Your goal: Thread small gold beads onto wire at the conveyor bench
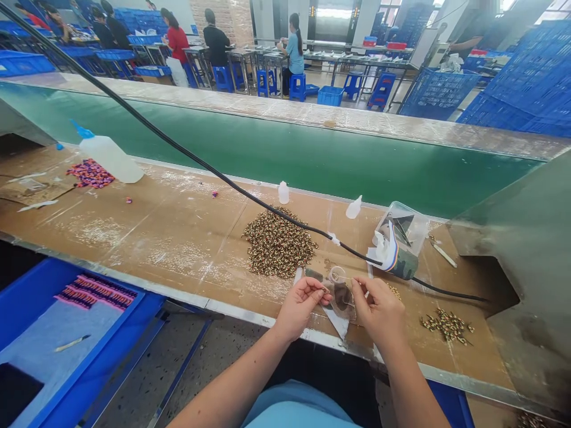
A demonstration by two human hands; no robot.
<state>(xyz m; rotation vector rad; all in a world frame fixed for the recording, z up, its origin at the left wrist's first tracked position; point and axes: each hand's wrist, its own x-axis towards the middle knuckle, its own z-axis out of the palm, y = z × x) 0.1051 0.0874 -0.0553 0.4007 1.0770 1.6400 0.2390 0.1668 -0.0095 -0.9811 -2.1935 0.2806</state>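
My left hand is closed in a pinch at the front edge of the bench, with a small gold-and-dark piece at its fingertips. To its right, my right hand is also closed, pinching a thin pale stick that points left. Between the hands lies a clear plastic sheet with a dark brown patch. A small round clear dish sits just beyond it. Behind my left hand is a large pile of small gold-and-dark pieces. A smaller cluster of similar pieces lies right of my right hand.
A black cable crosses above the cardboard-covered bench. Two small white bottles and a clear box stand along the back. A large bottle leans at left beside purple pieces. A green conveyor belt runs behind.
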